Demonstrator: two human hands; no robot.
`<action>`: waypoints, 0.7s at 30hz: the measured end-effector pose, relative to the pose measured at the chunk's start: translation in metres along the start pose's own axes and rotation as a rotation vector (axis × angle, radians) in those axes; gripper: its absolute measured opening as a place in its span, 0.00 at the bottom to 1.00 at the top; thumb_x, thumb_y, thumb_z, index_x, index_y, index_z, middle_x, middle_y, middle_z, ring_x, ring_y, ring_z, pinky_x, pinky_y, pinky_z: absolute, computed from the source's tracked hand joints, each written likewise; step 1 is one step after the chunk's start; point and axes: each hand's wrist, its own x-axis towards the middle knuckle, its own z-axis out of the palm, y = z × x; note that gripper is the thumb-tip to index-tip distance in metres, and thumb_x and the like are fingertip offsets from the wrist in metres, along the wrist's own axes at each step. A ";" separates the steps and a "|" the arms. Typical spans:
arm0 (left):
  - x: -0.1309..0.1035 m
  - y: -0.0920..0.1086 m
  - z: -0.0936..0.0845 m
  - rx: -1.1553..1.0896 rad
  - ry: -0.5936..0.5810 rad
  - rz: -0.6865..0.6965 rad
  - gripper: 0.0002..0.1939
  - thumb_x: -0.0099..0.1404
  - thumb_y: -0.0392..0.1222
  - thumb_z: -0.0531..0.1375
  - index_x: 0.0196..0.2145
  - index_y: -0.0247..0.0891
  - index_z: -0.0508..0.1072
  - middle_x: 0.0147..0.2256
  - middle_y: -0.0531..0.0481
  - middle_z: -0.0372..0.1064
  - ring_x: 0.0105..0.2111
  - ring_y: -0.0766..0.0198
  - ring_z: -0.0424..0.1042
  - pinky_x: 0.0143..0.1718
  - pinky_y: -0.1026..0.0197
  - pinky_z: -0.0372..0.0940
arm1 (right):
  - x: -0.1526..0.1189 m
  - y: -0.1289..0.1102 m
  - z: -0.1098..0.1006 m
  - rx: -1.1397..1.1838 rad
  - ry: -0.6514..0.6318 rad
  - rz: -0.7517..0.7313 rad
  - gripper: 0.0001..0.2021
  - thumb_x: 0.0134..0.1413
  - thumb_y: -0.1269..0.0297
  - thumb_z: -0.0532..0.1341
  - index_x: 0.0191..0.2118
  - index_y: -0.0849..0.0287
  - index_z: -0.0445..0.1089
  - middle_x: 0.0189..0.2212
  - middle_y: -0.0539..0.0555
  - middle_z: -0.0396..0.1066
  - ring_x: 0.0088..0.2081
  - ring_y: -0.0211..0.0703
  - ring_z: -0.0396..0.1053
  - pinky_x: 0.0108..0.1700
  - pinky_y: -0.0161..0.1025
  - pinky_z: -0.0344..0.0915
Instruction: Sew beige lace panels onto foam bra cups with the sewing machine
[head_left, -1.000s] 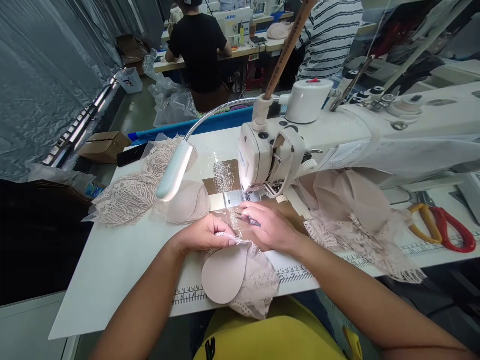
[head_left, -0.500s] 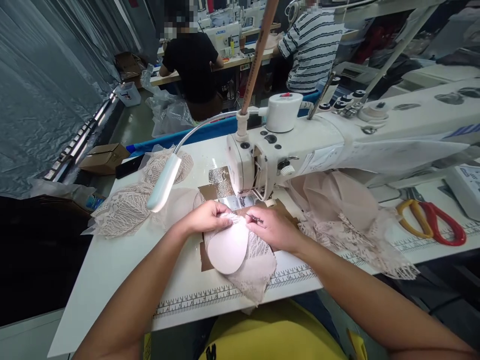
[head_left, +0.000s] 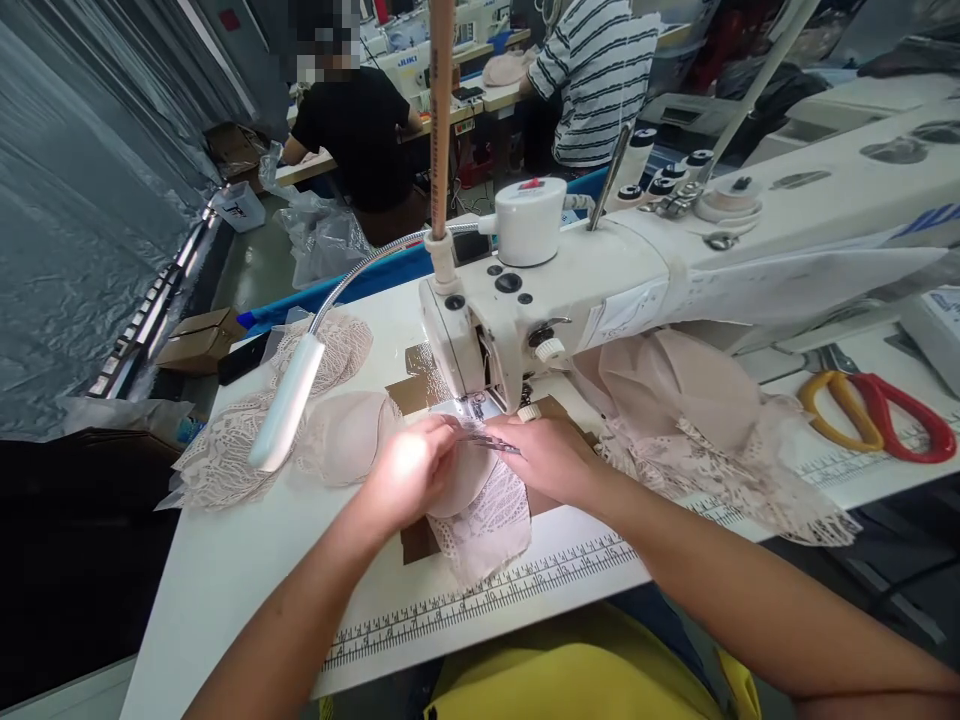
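Note:
Just in front of the sewing machine's needle area (head_left: 474, 402), a pale pink lace-edged cup piece (head_left: 491, 515) lies on the table. My left hand (head_left: 412, 462) has its fingers pinched on the left upper edge of this piece, under the lamp's bright light. Closed around slim metal tweezers (head_left: 489, 442), my right hand (head_left: 551, 455) rests on the right side of the piece. The tweezers point left, towards my left fingers. Both hands partly cover the cup's upper edge, so its contact with the presser foot is hidden.
More lace cup pieces (head_left: 225, 450) lie at the left by the lamp head (head_left: 289, 405). Right of the machine head (head_left: 465, 330) are a beige lace garment (head_left: 675, 390) and yellow-and-red-handled scissors (head_left: 900, 415). A printed ruler (head_left: 465, 607) runs along the front edge. Two people sit beyond.
The cup piece has moved up towards the needle and turned slightly. My left hand has come across its left side, covering more of it. The camera view has shifted a little.

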 end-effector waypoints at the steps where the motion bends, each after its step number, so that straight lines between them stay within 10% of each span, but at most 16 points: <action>1: -0.003 0.003 0.007 0.043 0.000 0.025 0.15 0.66 0.34 0.49 0.45 0.33 0.73 0.45 0.41 0.71 0.42 0.58 0.71 0.44 0.59 0.68 | 0.000 -0.001 -0.001 -0.029 -0.016 0.008 0.13 0.56 0.68 0.56 0.46 0.54 0.73 0.35 0.53 0.75 0.32 0.43 0.71 0.29 0.35 0.59; 6: -0.002 0.000 0.030 0.344 0.007 0.086 0.19 0.67 0.41 0.52 0.51 0.27 0.70 0.53 0.34 0.66 0.49 0.48 0.67 0.50 0.48 0.66 | 0.000 -0.002 -0.001 -0.081 -0.013 0.046 0.19 0.55 0.67 0.57 0.53 0.53 0.69 0.39 0.53 0.76 0.36 0.44 0.72 0.31 0.34 0.58; 21: 0.020 -0.030 0.014 0.384 -0.078 0.211 0.19 0.62 0.32 0.52 0.50 0.32 0.71 0.45 0.38 0.72 0.45 0.51 0.70 0.51 0.44 0.60 | 0.000 0.003 0.007 -0.113 0.017 0.007 0.18 0.56 0.65 0.55 0.52 0.53 0.70 0.39 0.54 0.76 0.30 0.43 0.70 0.27 0.35 0.55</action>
